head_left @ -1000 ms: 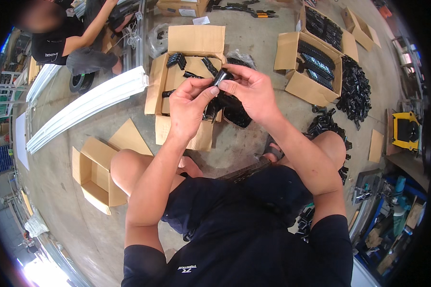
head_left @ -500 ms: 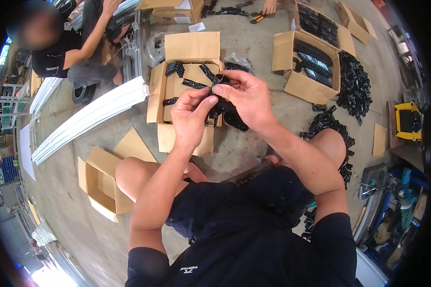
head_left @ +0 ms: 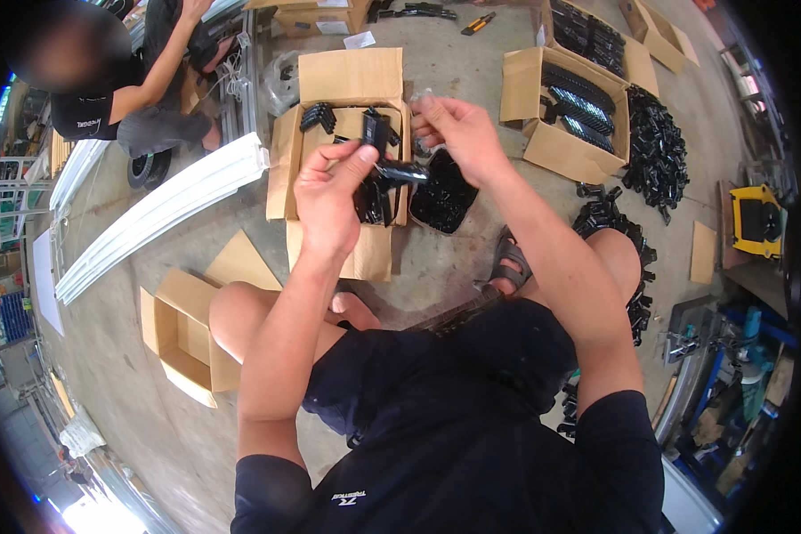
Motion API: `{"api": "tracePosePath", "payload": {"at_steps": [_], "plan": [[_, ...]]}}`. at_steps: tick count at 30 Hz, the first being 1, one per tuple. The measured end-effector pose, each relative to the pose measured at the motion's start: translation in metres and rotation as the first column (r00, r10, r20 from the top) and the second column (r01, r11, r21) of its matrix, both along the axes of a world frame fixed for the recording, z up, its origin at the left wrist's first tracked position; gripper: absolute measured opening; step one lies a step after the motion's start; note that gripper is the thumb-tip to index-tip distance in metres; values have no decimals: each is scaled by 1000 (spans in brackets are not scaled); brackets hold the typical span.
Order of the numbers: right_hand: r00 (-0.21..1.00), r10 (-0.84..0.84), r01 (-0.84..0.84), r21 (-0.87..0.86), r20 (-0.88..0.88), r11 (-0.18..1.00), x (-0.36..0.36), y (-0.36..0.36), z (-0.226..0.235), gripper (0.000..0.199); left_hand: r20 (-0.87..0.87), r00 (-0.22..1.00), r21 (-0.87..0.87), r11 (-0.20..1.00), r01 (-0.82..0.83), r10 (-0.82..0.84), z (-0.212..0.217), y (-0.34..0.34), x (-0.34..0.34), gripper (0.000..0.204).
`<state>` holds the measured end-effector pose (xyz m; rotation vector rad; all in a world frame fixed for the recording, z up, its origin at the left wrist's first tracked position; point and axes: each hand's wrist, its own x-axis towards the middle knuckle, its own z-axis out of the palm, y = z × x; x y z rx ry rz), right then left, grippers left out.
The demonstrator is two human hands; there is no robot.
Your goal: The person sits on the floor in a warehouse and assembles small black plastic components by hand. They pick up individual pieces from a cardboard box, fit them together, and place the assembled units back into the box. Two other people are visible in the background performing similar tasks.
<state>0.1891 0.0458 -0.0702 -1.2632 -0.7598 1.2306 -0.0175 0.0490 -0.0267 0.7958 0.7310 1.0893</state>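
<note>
Fingers of the left hand (head_left: pixel 329 191) are closed around a small black plastic part (head_left: pixel 384 156), a bent piece with one leg standing up past the fingertips and the other running out sideways toward the right hand (head_left: pixel 461 133). That sideways leg sets the part's long axis roughly level, from the left grip across to the right, and its free end sits just short of the right palm; the left hand is plainly the nearer one, since it alone carries the piece. The right hand, a little above and to the right of that grip, has its thumb and forefinger pinched together on something thin and clear (head_left: pixel 423 100), perhaps a scrap of plastic wrap, though it is too small to tell for sure. Directly beyond and below both grips lies an open cardboard box (head_left: pixel 351 84) with more black parts in it, and just right of the held part a dark bag of black pieces (head_left: pixel 443 198) rests on the concrete floor (head_left: pixel 196 418). Farther right of the right hand stands a second cardboard box (head_left: pixel 561 147) packed with rows of black parts, with a loose heap of black parts (head_left: pixel 654 151) beside it. Well to the left of the left grip lie long white strips (head_left: pixel 165 209), and another person (head_left: pixel 116 98) works beyond them.
</note>
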Motion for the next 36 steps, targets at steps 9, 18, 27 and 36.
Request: {"api": "tracePosePath", "payload": {"at_steps": [9, 18, 27, 36], "plan": [[299, 555, -117, -548, 776, 828, 8, -8, -133, 31, 90, 956, 8, 960, -280, 279, 26, 29, -38, 15], [347, 311, 122, -372, 885, 920, 65, 53, -230, 24, 20, 967, -96, 963, -250, 253, 31, 17, -42, 11], [193, 456, 16, -468, 869, 884, 73, 138, -277, 31, -61, 979, -184, 961, -204, 196, 13, 25, -19, 16], [117, 479, -107, -468, 870, 877, 48, 168, -300, 31, -80, 920, -99, 915, -390, 384, 13, 62, -35, 20]]}}
